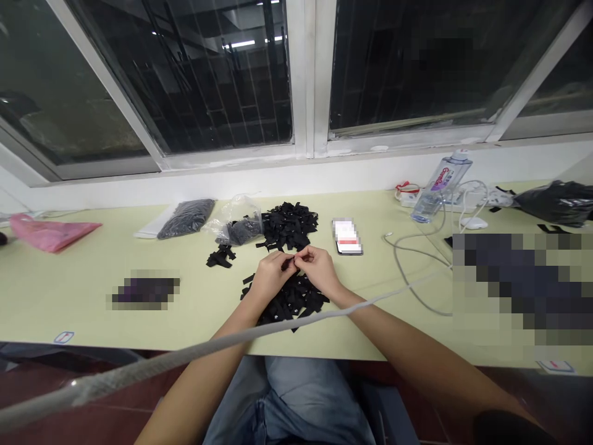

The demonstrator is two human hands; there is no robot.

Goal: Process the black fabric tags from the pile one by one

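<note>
My left hand (273, 274) and my right hand (316, 267) meet fingertip to fingertip over the table, both pinched closed. A small dark piece shows between them, mostly covered by the fingers, so its kind is hard to make out. Below the hands lies a near pile of short black fabric strips (296, 301), some with small shiny spots. Just beyond them is a larger heap of black strips (290, 225). A clear plastic bag (238, 216) with small dark pieces in it touches that heap's left side, and a few loose black strips (221, 256) lie in front of the bag.
A phone (347, 236) lies right of the heap. Farther right are a tilted water bottle (440, 185), a cable (398, 259) and a black bag (558, 203). At left lie a filled dark bag (186, 218) and a pink bag (53, 232). A grey cord (208, 349) crosses the foreground.
</note>
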